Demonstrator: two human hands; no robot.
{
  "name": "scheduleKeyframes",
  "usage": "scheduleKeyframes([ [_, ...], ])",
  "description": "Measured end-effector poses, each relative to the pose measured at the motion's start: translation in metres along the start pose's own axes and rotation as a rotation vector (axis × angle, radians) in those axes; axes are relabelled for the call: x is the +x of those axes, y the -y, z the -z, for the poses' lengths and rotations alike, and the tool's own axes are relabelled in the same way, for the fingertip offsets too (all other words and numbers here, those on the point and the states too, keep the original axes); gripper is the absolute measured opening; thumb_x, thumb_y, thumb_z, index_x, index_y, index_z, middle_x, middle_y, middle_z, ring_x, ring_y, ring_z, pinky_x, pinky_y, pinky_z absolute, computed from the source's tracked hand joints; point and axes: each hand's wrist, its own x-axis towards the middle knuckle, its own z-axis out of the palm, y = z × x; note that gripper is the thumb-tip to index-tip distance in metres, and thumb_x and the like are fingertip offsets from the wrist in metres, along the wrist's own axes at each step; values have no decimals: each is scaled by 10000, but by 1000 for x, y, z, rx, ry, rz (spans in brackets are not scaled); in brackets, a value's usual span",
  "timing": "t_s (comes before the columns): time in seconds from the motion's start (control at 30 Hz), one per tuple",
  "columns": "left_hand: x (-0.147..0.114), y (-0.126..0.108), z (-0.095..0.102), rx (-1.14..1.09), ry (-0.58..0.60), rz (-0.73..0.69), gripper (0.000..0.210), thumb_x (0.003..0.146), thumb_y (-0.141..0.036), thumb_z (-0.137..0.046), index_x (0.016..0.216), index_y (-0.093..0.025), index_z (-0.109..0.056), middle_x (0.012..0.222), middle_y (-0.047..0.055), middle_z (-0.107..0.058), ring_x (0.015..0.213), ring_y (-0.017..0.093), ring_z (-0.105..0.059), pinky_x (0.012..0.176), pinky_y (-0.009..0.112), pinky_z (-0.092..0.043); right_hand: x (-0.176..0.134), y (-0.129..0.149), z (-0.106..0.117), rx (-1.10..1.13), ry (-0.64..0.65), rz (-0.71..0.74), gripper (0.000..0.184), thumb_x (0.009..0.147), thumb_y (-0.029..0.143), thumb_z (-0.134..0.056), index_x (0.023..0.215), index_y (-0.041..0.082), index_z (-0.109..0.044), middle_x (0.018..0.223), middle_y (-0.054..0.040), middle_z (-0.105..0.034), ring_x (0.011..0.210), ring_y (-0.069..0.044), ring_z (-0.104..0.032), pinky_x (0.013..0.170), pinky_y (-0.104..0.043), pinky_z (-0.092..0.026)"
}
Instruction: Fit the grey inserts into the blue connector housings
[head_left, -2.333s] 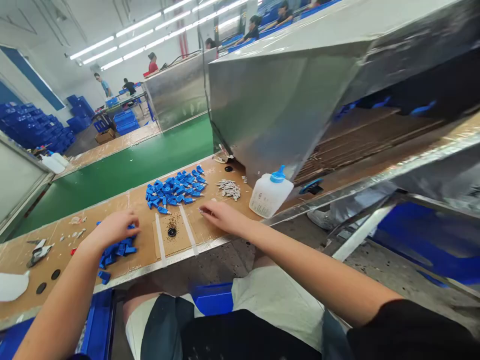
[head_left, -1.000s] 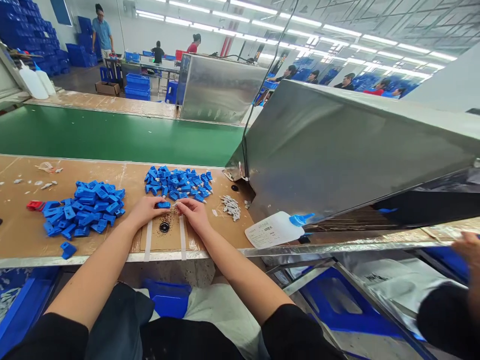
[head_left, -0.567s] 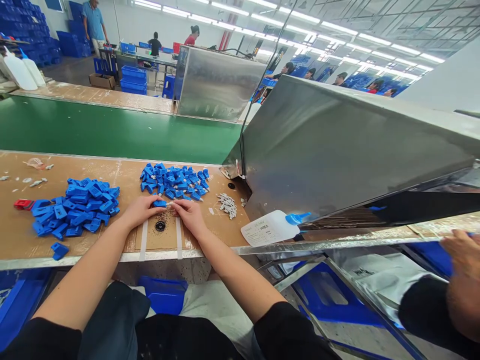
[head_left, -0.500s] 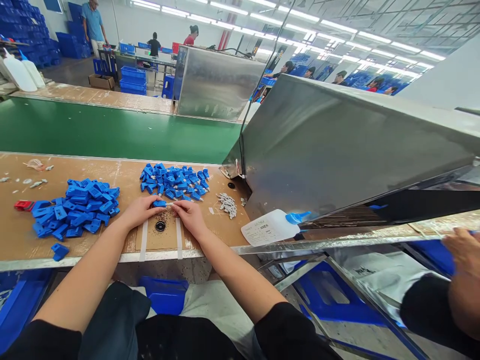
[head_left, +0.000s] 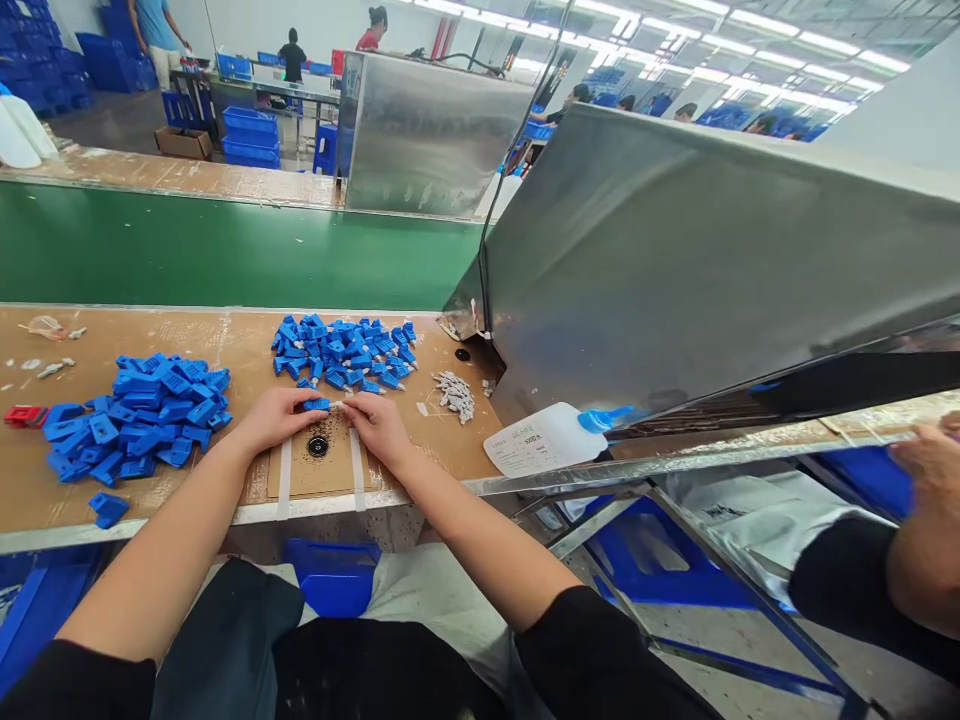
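Note:
My left hand (head_left: 276,418) is closed on a small blue plastic piece (head_left: 317,404), above a cardboard patch (head_left: 300,483) taped to the bench. From the right, my right hand (head_left: 377,425) pinches a small light grey piece (head_left: 337,404) at the end of the blue one; the fingertips partly hide it. Just below the hands lies a round black disc (head_left: 318,446) with dark specks around it. Behind them sits a pile of blue pieces (head_left: 341,350), several with pale tips. A larger pile of blue pieces (head_left: 146,410) lies left of my left hand, and small grey pieces (head_left: 454,395) are heaped to the right.
A white bottle with a blue nozzle (head_left: 544,440) lies at the bench's front edge. A large metal housing (head_left: 675,270) rises on the right. Behind the bench runs a green conveyor belt (head_left: 240,250). Another person's hand (head_left: 930,465) is at far right.
The camera view has tilted down and shifted slightly. Both hands stay together over the cardboard patch, still on the blue piece and its pale end, with the grip barely altered.

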Motion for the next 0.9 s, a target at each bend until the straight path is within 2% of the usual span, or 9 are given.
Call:
scheduleKeyframes([
  [0.1, 3, 0, 1, -25, -17, 24, 531, 830, -654, -668, 1146, -238, -759, 1111, 38, -767, 993, 245, -690, 909, 316, -518, 1, 3, 2, 36, -25, -10, 247, 1018, 351, -566, 965, 179, -734, 842, -60, -717, 812, -184, -652, 779, -285, -489],
  [0.27, 5, -2, 8, -64, -5, 12, 502, 831, -614, -700, 1157, -236, -750, 1183, 55, -748, 1098, 258, -663, 985, 336, -494, 1, 10, 7, 48, 22, 31, 339, 1057, 410, -473, 1010, 187, -723, 898, -69, -707, 854, -181, -636, 801, -291, -489],
  [0.4, 6, -5, 10, -130, 22, -11, 465, 835, -576, -718, 1132, -218, -750, 1160, 67, -746, 1093, 251, -663, 1005, 352, -494, -1, 14, 10, 78, 16, 55, 375, 1060, 443, -449, 1002, 208, -735, 870, -62, -694, 833, -179, -630, 801, -293, -499],
  [0.63, 4, -16, 7, -128, -11, -43, 431, 844, -547, -711, 1101, -204, -753, 1135, 78, -743, 1065, 246, -662, 995, 370, -501, -9, 30, 17, -66, -31, 119, 351, 1056, 389, -440, 1045, 208, -741, 883, -101, -683, 852, -214, -617, 791, -327, -488],
  [0.7, 2, -17, 9, -184, -6, -56, 409, 834, -524, -729, 1079, -197, -755, 1126, 79, -741, 1066, 241, -658, 1001, 366, -495, -13, 38, 27, 13, -111, 71, 375, 1057, 407, -438, 969, 205, -742, 841, -90, -676, 812, -208, -620, 754, -321, -488],
  [0.8, -1, -14, 14, -319, -56, -45, 426, 798, -525, -765, 1042, -176, -750, 1074, 90, -740, 982, 227, -662, 929, 351, -516, -22, 40, 50, 132, -236, -99, 448, 1055, 449, -448, 787, 199, -706, 721, -52, -642, 704, -187, -608, 692, -307, -480],
  [0.9, -2, -10, 18, -479, -128, -47, 459, 772, -526, -791, 1041, -158, -733, 1002, 89, -735, 896, 206, -658, 831, 330, -532, -36, 25, 72, -9, -182, -157, 431, 1040, 468, -487, 824, 195, -740, 743, -50, -656, 722, -188, -621, 700, -306, -470],
])
